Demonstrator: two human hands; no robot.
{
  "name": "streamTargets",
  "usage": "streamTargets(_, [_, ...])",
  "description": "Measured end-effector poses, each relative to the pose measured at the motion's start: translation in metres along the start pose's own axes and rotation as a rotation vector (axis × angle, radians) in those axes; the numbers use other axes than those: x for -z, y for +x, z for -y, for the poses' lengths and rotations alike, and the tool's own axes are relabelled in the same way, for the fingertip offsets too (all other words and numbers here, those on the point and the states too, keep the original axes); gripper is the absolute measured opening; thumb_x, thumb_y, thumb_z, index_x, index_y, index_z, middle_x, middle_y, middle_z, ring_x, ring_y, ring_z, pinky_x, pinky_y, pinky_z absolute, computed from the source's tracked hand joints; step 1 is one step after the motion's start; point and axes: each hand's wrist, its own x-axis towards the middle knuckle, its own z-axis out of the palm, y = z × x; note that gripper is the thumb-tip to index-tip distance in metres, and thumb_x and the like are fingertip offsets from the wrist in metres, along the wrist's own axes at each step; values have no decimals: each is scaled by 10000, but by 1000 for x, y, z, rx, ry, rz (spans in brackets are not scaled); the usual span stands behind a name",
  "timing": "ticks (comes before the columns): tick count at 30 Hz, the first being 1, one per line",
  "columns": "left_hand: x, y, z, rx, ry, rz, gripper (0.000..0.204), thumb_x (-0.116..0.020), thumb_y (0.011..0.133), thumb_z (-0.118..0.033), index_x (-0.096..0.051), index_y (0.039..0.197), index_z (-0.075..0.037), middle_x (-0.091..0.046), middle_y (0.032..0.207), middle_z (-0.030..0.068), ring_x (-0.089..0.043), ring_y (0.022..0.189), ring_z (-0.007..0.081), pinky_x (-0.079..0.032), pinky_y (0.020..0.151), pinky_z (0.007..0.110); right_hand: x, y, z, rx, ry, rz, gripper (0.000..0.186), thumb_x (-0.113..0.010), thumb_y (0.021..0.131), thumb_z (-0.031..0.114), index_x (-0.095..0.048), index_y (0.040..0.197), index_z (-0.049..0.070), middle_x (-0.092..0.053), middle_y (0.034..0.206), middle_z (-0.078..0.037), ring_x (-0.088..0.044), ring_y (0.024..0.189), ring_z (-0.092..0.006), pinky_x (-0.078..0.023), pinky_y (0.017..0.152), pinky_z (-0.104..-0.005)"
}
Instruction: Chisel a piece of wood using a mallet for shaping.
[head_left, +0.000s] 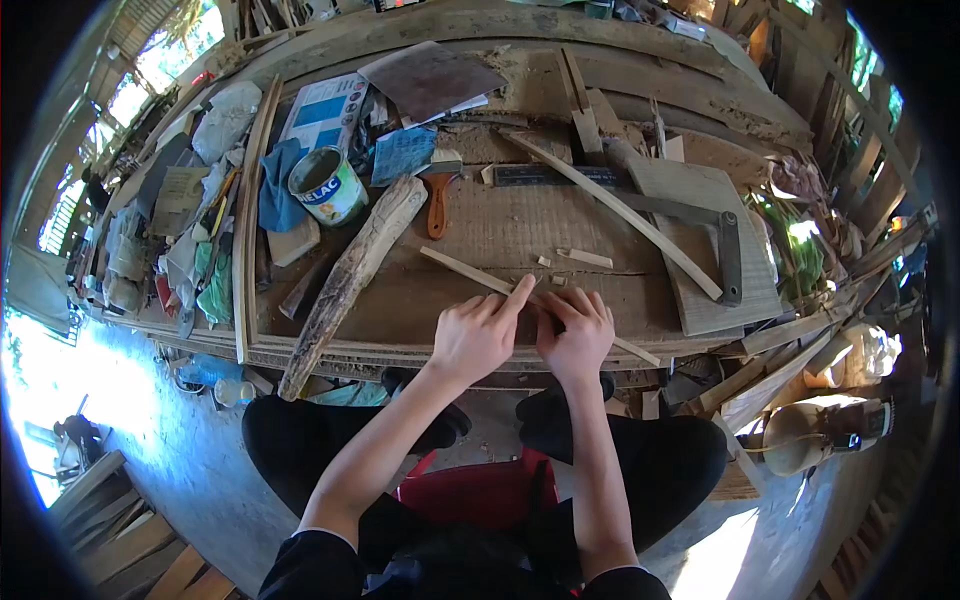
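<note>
A thin wooden strip (460, 267) lies slantwise on the workbench, running beneath both my hands; its far end (636, 351) shows past the right one. My left hand (473, 332) is closed on it, index finger stretched out and the other fingers curled. Close beside it, my right hand (578, 338) is also closed on the strip, with thumb and index finger pinched together. Whether a small piece sits in that pinch is hidden. Just beyond the fingertips lie a short wooden stick (584, 258) and several small offcuts (544, 262).
At the left stand a paint can (328, 187), a rough branch (365, 245) and an orange-handled brush (437, 205). A hacksaw (729, 255), a long strip (640, 225) and a wide board (700, 190) lie right. A black ruler (545, 176) is farther back; a red stool (480, 495) shows below.
</note>
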Motion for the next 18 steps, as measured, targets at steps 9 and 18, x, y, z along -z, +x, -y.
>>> streamTargets(9, [-8, 11, -3, 30, 157, 163, 475, -598, 865, -200, -538, 1297, -12, -631, 693, 84, -638, 575, 228, -516, 514, 344, -3, 0, -1, 6, -25, -12, 164, -686, 673, 118, -723, 833, 128, -652, 857, 5, -595, 797, -238, -456, 696, -366])
streamTargets(18, [-21, 14, 3, -47, 85, 58, 443, -612, 810, -122, -583, 1247, -51, -603, 706, 72, -627, 600, 238, -524, 544, 352, -3, -3, -1, 38, -59, -16, 159, -682, 674, 132, -720, 829, 136, -654, 862, 11, -584, 780, -230, -438, 674, -354])
